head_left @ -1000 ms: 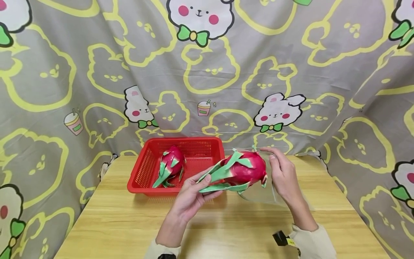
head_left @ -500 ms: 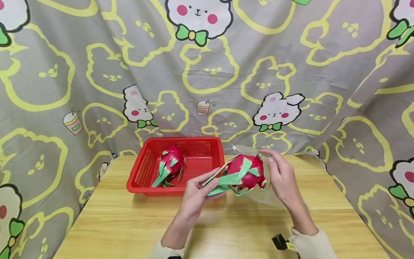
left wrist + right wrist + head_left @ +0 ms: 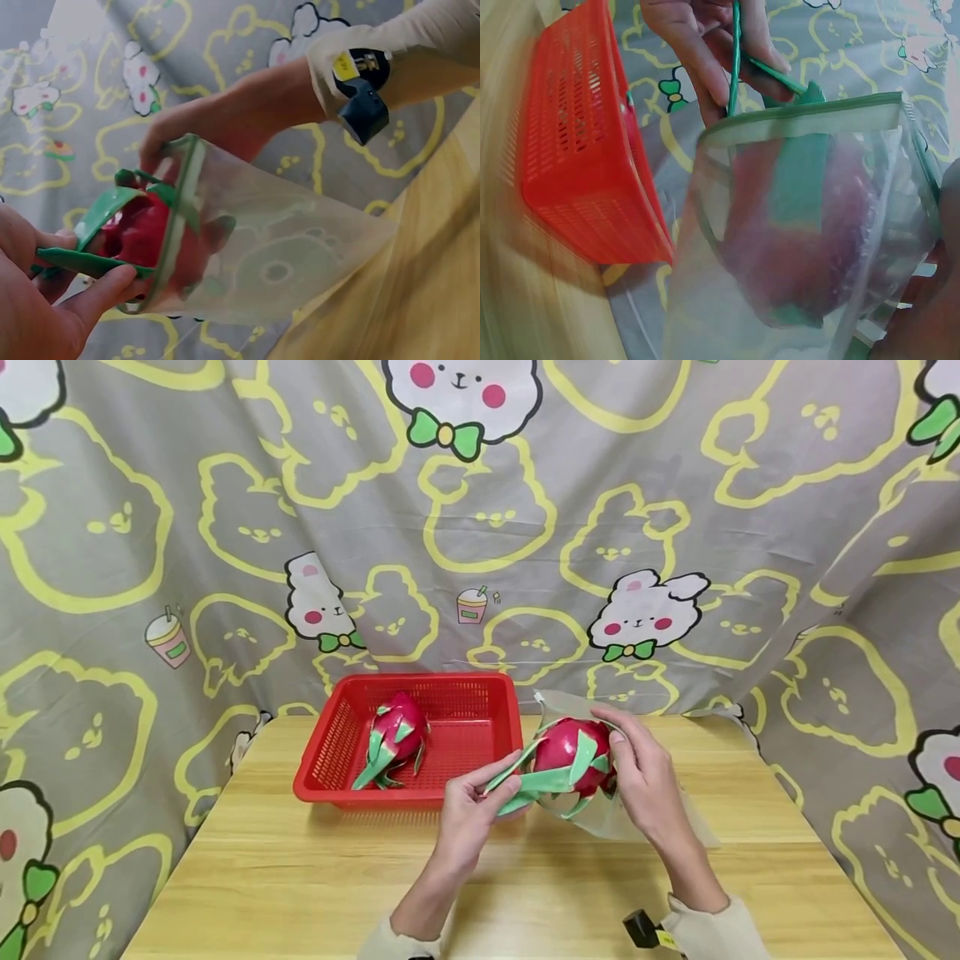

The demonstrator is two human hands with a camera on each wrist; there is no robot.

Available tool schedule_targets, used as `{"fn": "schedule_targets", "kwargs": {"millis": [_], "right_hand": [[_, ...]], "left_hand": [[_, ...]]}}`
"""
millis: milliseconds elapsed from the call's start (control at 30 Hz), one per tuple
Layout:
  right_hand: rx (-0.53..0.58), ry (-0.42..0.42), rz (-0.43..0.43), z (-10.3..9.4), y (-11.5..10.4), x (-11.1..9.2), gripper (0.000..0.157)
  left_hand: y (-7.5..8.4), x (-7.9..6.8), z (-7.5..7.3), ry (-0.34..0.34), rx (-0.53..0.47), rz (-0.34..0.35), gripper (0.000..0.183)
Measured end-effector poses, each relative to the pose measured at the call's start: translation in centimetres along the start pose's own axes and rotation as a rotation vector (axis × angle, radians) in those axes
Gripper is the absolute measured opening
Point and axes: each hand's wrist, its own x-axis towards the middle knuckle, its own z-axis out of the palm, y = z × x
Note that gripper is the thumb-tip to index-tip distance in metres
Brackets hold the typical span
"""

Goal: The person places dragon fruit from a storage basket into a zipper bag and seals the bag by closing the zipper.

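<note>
My left hand (image 3: 467,814) pinches the long green leaves of a red dragon fruit (image 3: 557,745), which lies on its side in the air above the table. A clear zip bag (image 3: 292,240) with a green-edged mouth surrounds the fruit's round end, while its leaves stick out of the opening. At the bag's rim, my right hand (image 3: 651,772) grips the edge, with its fingers on the far side. Through the film in the right wrist view, most of the fruit shows blurred inside the bag (image 3: 705,315).
A red slotted basket (image 3: 461,745) stands on the table at the back left, with another dragon fruit (image 3: 401,727) lying in it. The wooden table (image 3: 300,877) ends at a grey patterned curtain (image 3: 390,527). A black wrist device (image 3: 640,929) is by the right sleeve.
My left hand has moved right, carrying the dragon fruit from in front of the bag into its mouth. My right hand has stayed at the bag's edge. The basket has not moved.
</note>
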Motion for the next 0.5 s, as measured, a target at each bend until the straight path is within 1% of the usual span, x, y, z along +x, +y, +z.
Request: {"fn": "schedule_targets", "kwargs": {"millis": [133, 233, 333, 400, 500], "right_hand": [[0.013, 0.016, 0.028, 0.26, -0.05, -0.15, 0.037], [0.023, 0.031, 0.065, 0.40, -0.07, -0.27, 0.038], [0.039, 0.047, 0.095, 0.50, -0.09, -0.34, 0.039], [0.049, 0.056, 0.103, 0.54, -0.07, -0.37, 0.039], [0.056, 0.067, 0.096, 0.58, 0.05, -0.34, 0.040]], "left_hand": [[-0.36, 0.01, 0.48, 0.028, 0.003, 0.014, 0.038], [-0.58, -0.02, 0.82, 0.029, 0.006, 0.018, 0.038], [-0.75, 0.02, 1.04, 0.017, 0.011, 0.021, 0.038], [-0.82, 0.08, 1.06, -0.005, 0.020, 0.023, 0.038], [-0.78, 0.17, 0.95, -0.041, 0.068, 0.013, 0.040]]}}
